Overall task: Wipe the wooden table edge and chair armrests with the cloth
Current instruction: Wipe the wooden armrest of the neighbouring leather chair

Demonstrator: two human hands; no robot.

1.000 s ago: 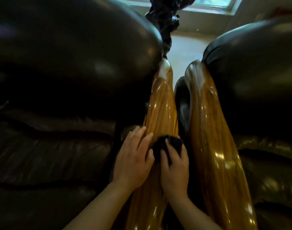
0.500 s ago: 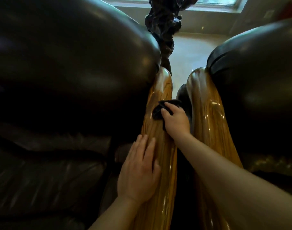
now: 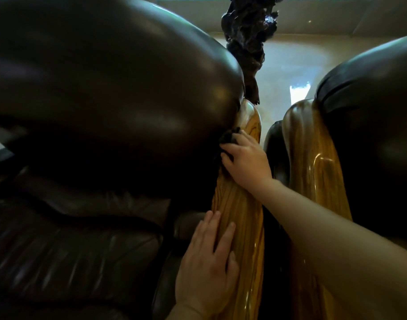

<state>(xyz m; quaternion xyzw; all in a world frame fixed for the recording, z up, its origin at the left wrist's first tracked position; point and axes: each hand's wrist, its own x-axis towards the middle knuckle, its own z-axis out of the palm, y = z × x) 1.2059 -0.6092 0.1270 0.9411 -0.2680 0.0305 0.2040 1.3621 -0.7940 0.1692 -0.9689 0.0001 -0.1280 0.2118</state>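
Head view: the right hand (image 3: pixel 246 158) presses a dark cloth (image 3: pixel 229 138) against the far end of the left wooden armrest (image 3: pixel 240 215), fingers closed over it. The left hand (image 3: pixel 207 262) lies flat, fingers spread, on the armrest's near part

The right hand (image 3: pixel 246 158) now sits farther up the left wooden armrest (image 3: pixel 240 218) than half a second ago, and far beyond where it lay beside the left hand a second ago. The dark cloth (image 3: pixel 229 138) under its fingers has shifted off the armrest's top toward the left edge, now touching the dark leather backrest (image 3: pixel 119 93). The left hand (image 3: pixel 206 266) lies slightly lower on the armrest.
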